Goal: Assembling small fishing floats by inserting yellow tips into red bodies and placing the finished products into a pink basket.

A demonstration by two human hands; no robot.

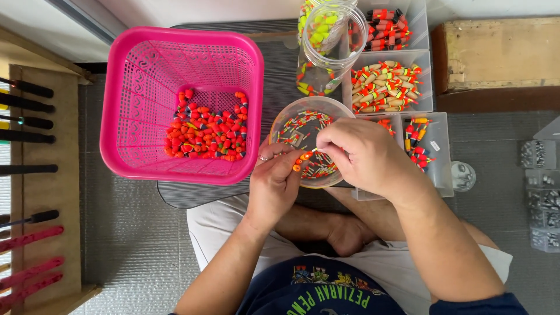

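Grey ribbed mat on the floor, person sitting cross-legged over it. Looks like mid-assembly: the left hand (273,182) pinches a small orange float (298,163) just above the round clear bowl (290,114) of thin striped sticks, while the right hand (361,153) has its fingertips pressed on one stick (315,150), poking it at the float. Lining up that tiny hole probably takes a steady touch. Pink basket (125,111) of orange floats sits left, clear jar (333,29) and compartment tray (434,137) beyond; nothing really blocks the hands.

Clear jar (326,41) cut off at top, bowl (291,116) partly hidden by hands
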